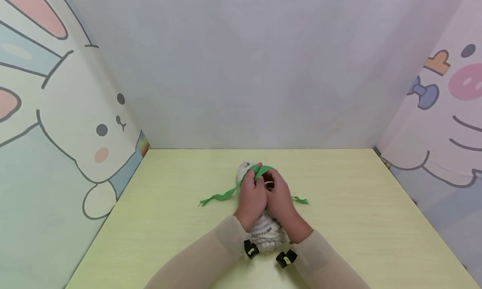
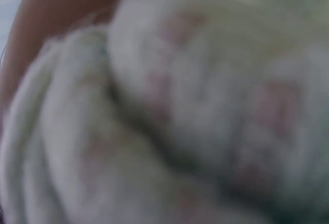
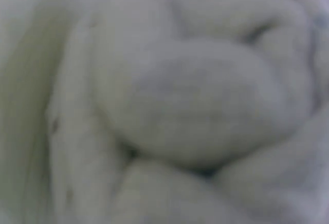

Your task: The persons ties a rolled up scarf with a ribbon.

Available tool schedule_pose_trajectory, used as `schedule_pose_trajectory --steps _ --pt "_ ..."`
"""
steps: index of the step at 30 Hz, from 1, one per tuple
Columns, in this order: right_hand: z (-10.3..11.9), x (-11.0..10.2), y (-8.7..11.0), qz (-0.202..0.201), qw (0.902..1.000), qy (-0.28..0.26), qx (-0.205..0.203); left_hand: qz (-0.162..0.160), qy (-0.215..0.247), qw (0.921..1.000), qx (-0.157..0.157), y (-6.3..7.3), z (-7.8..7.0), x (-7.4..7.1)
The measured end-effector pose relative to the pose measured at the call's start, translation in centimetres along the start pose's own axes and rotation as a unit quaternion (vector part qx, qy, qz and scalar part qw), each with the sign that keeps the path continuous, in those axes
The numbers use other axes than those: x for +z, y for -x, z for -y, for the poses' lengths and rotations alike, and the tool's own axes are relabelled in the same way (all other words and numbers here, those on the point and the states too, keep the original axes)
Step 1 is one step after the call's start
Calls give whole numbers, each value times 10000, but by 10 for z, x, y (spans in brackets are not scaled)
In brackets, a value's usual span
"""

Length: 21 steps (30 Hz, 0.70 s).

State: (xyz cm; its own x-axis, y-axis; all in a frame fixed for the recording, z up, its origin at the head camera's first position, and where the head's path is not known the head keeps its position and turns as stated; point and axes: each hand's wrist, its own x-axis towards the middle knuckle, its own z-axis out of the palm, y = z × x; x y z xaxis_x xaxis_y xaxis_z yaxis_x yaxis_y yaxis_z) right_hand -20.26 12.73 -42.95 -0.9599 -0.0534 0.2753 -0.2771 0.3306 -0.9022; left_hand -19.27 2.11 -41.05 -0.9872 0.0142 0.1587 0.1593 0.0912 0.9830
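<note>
A rolled white towel (image 1: 265, 232) with a faint coloured pattern lies lengthwise on the table under both hands. Across it runs a green fabric strip (image 1: 226, 195), its frayed ends trailing out on either side. My left hand (image 1: 251, 201) pinches the strip near the towel's far end. Close beside it, my right hand (image 1: 281, 201) has bent fingers on the strip's raised loop, and the two hands touch. The fingers partly hide where the strip crosses itself. Blurred folds of the towel fill the left wrist view (image 2: 205, 80) and the right wrist view (image 3: 205, 100).
The pale yellow-green table (image 1: 169, 176) extends around the towel. A plain light backdrop (image 1: 260, 71) stands along its far edge, with cartoon-printed panels (image 1: 90, 126) at the sides. Small black devices (image 1: 287, 259) sit at both wrists, close to the towel's near end.
</note>
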Motion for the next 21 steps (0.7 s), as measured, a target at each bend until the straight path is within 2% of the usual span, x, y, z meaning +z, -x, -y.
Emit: schedule_pose_trajectory --steps 5,9,15,21 --pt "-1 -1 -5 239 9977 -582 257 146 24 9999 42 2 -1 -1" --pt "-2 -1 -7 284 9980 -519 219 284 146 9995 26 2 0 -1" --pt "-2 -2 -8 -12 9992 382 -129 377 44 9991 177 3 -1 -4" --pt "-4 -6 -11 -249 9868 1561 -339 371 -185 9991 119 2 4 -11"
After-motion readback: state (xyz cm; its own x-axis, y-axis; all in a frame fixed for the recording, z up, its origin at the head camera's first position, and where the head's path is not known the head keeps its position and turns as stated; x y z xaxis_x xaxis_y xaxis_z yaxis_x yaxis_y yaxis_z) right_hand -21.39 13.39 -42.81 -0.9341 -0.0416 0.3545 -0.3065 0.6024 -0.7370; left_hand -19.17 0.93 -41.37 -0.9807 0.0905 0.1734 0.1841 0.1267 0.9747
